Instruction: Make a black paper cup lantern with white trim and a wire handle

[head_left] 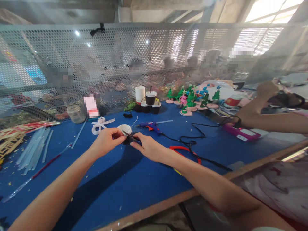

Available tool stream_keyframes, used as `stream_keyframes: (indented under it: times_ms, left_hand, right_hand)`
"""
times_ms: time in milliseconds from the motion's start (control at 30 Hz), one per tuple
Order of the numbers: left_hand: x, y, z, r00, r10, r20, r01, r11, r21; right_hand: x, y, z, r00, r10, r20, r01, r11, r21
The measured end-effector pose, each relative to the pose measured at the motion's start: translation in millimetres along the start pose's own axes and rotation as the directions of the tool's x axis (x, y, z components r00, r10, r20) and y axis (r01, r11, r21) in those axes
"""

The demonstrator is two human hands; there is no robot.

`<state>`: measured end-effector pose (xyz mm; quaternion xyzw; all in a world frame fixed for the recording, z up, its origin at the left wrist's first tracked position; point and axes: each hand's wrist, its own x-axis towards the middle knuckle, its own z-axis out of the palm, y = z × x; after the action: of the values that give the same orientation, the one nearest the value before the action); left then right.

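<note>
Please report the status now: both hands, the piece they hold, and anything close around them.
Left hand and right hand both pinching a small dark piece above the blue table. White disc just behind. Glue gun and its black cord close on the right.

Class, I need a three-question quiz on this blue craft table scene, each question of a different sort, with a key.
1. True or false: the blue hot-glue gun lies beyond the person's hands.
2. Which hand touches the round white foam disc: A left hand, B right hand?
3. Fill in: the clear glue sticks lie to the person's ____.

Key: 1 true; 2 A; 3 left.
</note>
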<state>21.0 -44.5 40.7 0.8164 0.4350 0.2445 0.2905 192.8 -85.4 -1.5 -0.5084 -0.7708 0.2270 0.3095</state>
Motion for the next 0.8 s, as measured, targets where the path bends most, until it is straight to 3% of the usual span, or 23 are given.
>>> stream_keyframes:
  times_ms: [100,200,300,400,500,567,600,667,733,800]
  left_hand:
    - [2,-5,-5.3,0.995,-0.022,0.098,0.050,0.957,-0.287]
    - [4,-12,-8.4,0.965,-0.023,0.260,0.166,0.821,-0.546]
    - [4,-16,-5.4,0.923,0.001,0.385,0.249,0.762,-0.598]
    - [3,-14,1.2,0.923,0.013,0.384,0.226,0.790,-0.570]
    - [0,-6,7.1,0.969,-0.008,0.246,0.099,0.928,-0.359]
    - [-3,0,10.1,0.998,0.023,0.062,-0.022,1.000,-0.016]
    - [-5,4,11.3,0.997,0.073,-0.035,-0.065,0.980,0.189]
    - [-8,10,12.3,0.967,0.198,-0.162,-0.090,0.856,0.509]
    - [-9,14,10.0,0.955,0.234,-0.180,-0.085,0.802,0.591]
    - [-8,14,3.9,0.982,0.169,-0.087,-0.115,0.894,0.434]
  right_hand:
    - [-1,-1,-2,0.999,-0.036,-0.027,0.037,0.998,0.047]
    - [-1,0,-3,0.995,-0.087,-0.038,0.091,0.991,0.097]
    - [-2,1,-2,0.992,-0.126,-0.030,0.129,0.984,0.120]
    - [-2,2,-2,0.991,-0.132,-0.034,0.135,0.985,0.104]
    - [-2,0,0,0.995,-0.094,-0.037,0.096,0.993,0.067]
    - [-2,-1,1,0.998,-0.046,-0.037,0.047,0.998,0.041]
    - [-1,-2,2,0.999,-0.019,-0.034,0.020,0.999,0.030]
    - [0,-3,3,0.999,0.021,-0.030,-0.021,1.000,0.019]
    - [0,-2,2,0.999,0.029,-0.030,-0.028,0.999,0.033]
    - [0,0,2,0.999,-0.009,-0.041,0.012,0.997,0.073]
